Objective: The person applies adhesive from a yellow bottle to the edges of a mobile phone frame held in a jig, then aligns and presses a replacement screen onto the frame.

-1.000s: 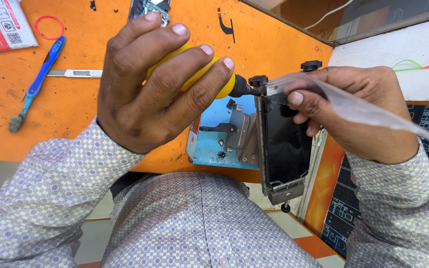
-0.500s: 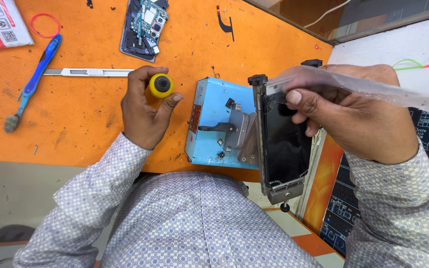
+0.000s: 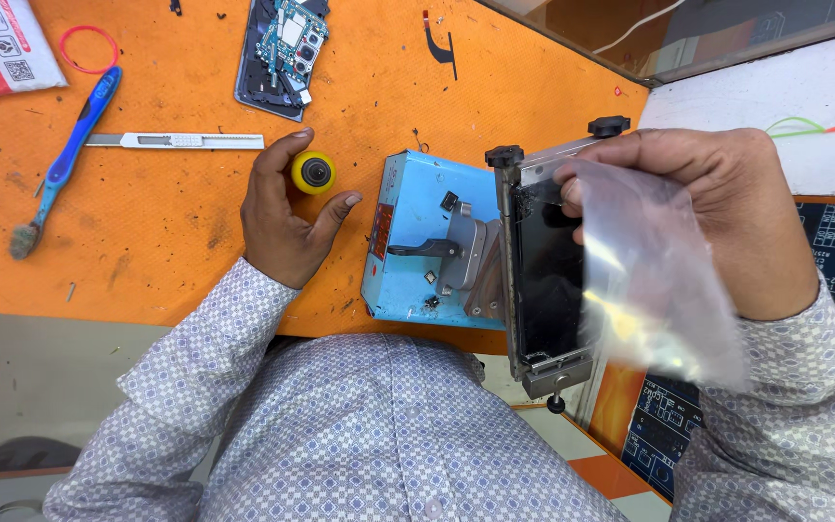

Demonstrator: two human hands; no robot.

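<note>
At the right of the desk [image 3: 166, 242], the right hand [image 3: 717, 213] is pinching a clear plastic film [image 3: 649, 280] between thumb and fingers, just over the dark phone screen [image 3: 548, 280] that is standing clamped in a metal frame [image 3: 509, 261]. The film is looking thin, limp and slippery; it is likely to crease or cling, so a light pinch at its edge, as now, seems the safest hold. The screen underneath is probably glass, stiff but fragile, and is best held by its rims or left in the clamp. The frame is sitting against a blue fixture block [image 3: 417, 242], which looks heavy and steady.

Further left, the left hand [image 3: 282, 222] is resting half open on the orange surface, thumb and forefinger touching a small yellow roller [image 3: 313, 173], not gripping it tightly. Beyond it, at the far side, a utility knife [image 3: 176, 141] is lying flat, a blue brush [image 3: 65, 159] is lying to its left, and an opened phone body [image 3: 282, 48] is showing its circuit board.
</note>
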